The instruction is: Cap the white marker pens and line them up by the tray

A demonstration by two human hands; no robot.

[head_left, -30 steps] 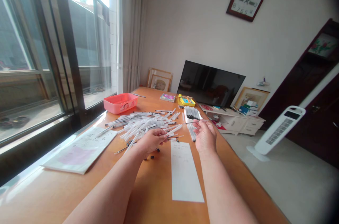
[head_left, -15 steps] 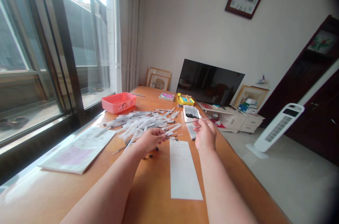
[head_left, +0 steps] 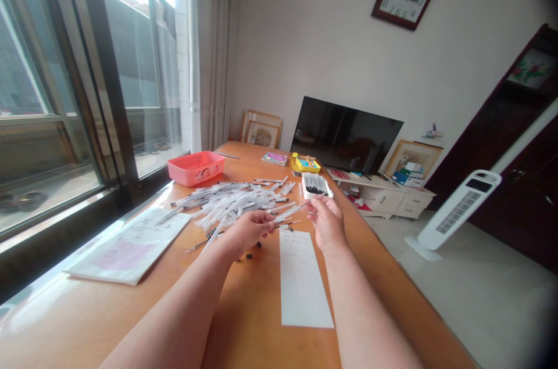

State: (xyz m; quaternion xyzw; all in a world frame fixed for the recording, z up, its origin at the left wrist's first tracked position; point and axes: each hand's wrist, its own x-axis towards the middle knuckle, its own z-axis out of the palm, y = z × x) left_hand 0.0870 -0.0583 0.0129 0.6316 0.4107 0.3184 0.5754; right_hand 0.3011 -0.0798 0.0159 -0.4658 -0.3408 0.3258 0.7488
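My left hand [head_left: 250, 232] pinches a clear pen barrel [head_left: 286, 215] that points away to the right. The fingers of my right hand [head_left: 328, 222] are closed on a thin pen refill [head_left: 304, 204], its tip close to the barrel's far end; I cannot tell whether it has entered. Just beyond my left hand spreads a loose pile of clear barrels and refills [head_left: 231, 199]. A few small black pen plugs [head_left: 249, 256] lie beside my left wrist. Behind my right hand stands a white box [head_left: 308, 195] with a row of black-tipped pens inside.
A sheet of paper [head_left: 305, 287] lies between my forearms, and a paper pad [head_left: 131, 250] is at the left. Farther back are a pink basket [head_left: 196, 170], a booklet [head_left: 274, 158] and a yellow box [head_left: 307, 164]. The table's right edge runs beside my right arm.
My right hand has moved left with the refill, bringing it close to the barrel. My left hand has stayed nearly in place.
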